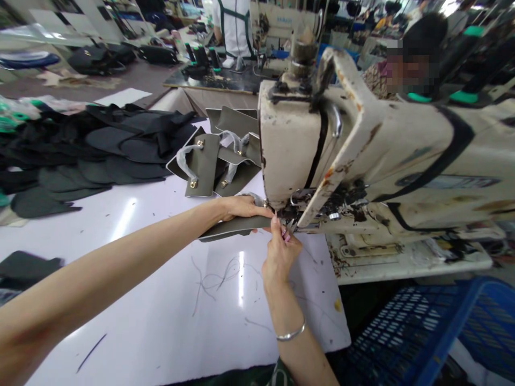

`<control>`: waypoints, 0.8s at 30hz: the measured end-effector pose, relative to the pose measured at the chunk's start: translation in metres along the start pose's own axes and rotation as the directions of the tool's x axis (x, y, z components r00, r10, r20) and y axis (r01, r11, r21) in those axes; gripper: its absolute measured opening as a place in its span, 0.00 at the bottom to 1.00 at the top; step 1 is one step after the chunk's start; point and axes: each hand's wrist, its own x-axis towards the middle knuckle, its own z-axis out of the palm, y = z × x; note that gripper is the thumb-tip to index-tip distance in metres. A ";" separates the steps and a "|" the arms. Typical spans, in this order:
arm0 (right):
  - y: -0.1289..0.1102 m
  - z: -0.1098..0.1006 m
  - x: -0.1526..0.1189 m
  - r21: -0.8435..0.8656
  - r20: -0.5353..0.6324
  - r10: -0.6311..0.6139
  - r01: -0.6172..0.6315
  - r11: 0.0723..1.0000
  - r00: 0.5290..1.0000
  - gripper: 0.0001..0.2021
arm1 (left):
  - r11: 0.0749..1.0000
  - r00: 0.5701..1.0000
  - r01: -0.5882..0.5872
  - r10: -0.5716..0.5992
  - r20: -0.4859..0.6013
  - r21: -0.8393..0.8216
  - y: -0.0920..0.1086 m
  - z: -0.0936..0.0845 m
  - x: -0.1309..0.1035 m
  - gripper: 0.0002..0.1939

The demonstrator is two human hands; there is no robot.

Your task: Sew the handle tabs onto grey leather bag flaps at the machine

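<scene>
Thumb uppermost, the left hand (237, 206) grips an olive-grey panel (231, 227), one fingertip showing beneath its near edge. The panel is over the white tabletop (140, 300), its right end at the foot of a worn, cream-coloured sewing machine (289, 145). The right hand (279, 254) is closed around a small pink object (285, 235), perhaps a pair of snips, though the fingers hide most of it; its raised thumb comes up to the left hand's tip, close under the machine head. A silver bangle (291, 332) circles the right wrist.

Beyond the left hand, several similar panels (205, 166) overlap in a loose heap, some bearing handles (183, 160) in clear wrapping with gold-coloured fittings (193, 184). To their left spreads a broad pile of black pieces (140, 131), and another dark piece (28, 268) sits nearer, by the left forearm. Loose threads (217, 279) curl across the tabletop in front of the hands. A blue basket (386, 321) stands to the right, lower than the machine bed. Behind the machine is a dark-haired person (426, 35); farther back, near some thread cones (203, 58), another person wears a white top with green straps (235, 29).
</scene>
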 end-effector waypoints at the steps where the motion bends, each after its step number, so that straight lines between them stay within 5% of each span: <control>1: -0.003 0.001 0.000 0.049 -0.028 0.033 -0.032 0.998 0.999 0.25 | 0.999 0.999 0.032 -0.032 0.018 -0.018 0.001 -0.001 0.000 0.23; 7: -0.018 0.004 -0.001 0.179 -0.077 0.124 -0.108 0.978 0.989 0.18 | 0.972 0.988 0.152 -0.142 0.068 -0.178 -0.003 0.007 -0.009 0.28; 13: -0.016 0.002 -0.001 0.148 -0.075 0.111 -0.099 0.984 0.991 0.17 | 0.944 0.997 0.055 -0.070 -0.032 -0.327 -0.013 0.032 -0.024 0.31; 24: -0.010 -0.011 0.004 0.126 -0.048 0.082 -0.075 0.989 0.995 0.18 | 0.847 0.963 -0.037 -0.112 -0.245 -0.530 -0.026 0.081 -0.041 0.31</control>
